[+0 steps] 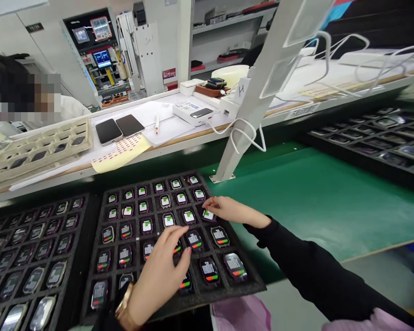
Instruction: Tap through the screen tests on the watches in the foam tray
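The watch (208,214) at my right hand (229,209) sits in the right-hand column of a black foam tray (254,283), in the third pocket from the far side, its screen lit white and green. My right fingers curl over its far edge, tips bunched near one another; I cannot tell whether that grip is clamped on the watch or only resting there. My left hand (160,269) hangs over the middle of the tray, its grip apart, thumb and fingers spread beside a neighbouring watch (194,240). Foam walls frame every pocket, leaving only narrow room around each watch. On the left a second tray (78,239) stands just beside mine, with a dark strip between. Past the far right corner, a white post (225,164) rises near the rim. To the right, the green table (313,197) lies bare and wide, until a third tray (352,154) farther back. Beyond the far edge runs a raised shelf (165,149) carrying two phones (108,131), and a white cable (248,133) loops around the post.
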A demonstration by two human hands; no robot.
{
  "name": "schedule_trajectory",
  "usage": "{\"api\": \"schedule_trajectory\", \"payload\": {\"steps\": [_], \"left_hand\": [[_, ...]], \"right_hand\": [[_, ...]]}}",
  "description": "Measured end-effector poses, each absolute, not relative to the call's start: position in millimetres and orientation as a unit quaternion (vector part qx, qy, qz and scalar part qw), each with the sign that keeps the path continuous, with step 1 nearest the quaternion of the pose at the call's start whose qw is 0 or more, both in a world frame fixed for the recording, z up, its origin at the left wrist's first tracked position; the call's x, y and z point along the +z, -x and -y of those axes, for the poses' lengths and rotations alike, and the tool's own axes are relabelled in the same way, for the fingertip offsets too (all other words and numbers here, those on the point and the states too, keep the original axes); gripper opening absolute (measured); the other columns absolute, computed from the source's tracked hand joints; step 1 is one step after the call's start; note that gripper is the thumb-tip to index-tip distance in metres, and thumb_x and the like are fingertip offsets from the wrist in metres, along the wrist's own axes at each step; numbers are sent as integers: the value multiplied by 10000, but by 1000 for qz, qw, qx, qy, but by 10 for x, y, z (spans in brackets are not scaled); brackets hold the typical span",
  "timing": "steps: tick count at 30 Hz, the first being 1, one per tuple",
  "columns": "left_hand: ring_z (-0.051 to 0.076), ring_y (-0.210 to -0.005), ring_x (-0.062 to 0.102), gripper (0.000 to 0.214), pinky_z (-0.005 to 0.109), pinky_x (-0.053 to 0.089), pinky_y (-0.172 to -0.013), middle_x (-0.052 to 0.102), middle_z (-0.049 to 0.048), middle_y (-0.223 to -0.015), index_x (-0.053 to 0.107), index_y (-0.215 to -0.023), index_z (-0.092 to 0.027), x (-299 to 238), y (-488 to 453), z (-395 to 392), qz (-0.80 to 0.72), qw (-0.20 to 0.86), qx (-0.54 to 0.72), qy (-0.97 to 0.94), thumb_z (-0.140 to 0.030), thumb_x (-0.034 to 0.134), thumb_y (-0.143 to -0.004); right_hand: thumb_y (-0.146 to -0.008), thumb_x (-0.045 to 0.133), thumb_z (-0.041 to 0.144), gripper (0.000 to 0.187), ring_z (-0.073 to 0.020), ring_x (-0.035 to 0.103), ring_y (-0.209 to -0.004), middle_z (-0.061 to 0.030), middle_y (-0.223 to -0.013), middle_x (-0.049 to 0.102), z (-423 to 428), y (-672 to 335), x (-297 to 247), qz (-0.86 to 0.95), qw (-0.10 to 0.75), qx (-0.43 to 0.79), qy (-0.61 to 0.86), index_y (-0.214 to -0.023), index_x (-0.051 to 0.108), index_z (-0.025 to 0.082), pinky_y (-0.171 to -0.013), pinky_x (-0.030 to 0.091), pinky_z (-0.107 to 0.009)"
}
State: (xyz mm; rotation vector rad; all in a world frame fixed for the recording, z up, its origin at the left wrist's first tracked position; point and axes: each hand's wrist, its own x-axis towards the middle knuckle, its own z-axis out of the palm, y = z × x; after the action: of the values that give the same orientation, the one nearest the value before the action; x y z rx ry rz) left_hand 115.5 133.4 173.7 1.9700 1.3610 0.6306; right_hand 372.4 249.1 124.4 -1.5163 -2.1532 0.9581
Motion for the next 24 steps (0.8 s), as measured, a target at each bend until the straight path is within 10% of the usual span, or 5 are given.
{"api": "schedule_trajectory", "payload": {"steps": [7,12,19,24], "left_hand": [[265,-1324,484,602,455,426,-1128,428,106,-1474,323,-1497,-236,1631,-1589,-1413,-563,311,264,-719,-395,519,-950],[218,-1243,545,526,388,460,-1077,531,61,-1360,464,-1405,-265,1654,-1588,-1456,-580,251,288,-719,-223,616,-903],[156,-1320,488,609,336,388,-1153,544,3,-1412,462,-1402,-315,1591,-1426,-1379,-570,231,307,-726,-81,618,-862],[204,-1329,473,687,416,432,-1121,447,6,-1484,330,-1469,-392,1533,-1276,-1265,-595,279,297,-693,-269,661,-879]], "right_hand": [[-962,436,323,300,-204,657,-645,-53,-808,692,-2222,-3474,1484,709,259,417,506,-1051,658,141,-503,520,-258],[-913,540,384,339,-207,650,-677,-32,-750,662,-1945,-3190,1629,659,354,494,443,-1126,661,150,-590,528,-278],[-834,717,566,527,-205,648,-778,-85,-980,665,-1964,-3143,1510,555,273,721,314,-1097,642,116,-731,571,-321],[-901,616,452,437,-230,657,-829,-86,-934,680,-2085,-3319,1342,619,310,616,376,-1185,606,120,-707,575,-324]]}}
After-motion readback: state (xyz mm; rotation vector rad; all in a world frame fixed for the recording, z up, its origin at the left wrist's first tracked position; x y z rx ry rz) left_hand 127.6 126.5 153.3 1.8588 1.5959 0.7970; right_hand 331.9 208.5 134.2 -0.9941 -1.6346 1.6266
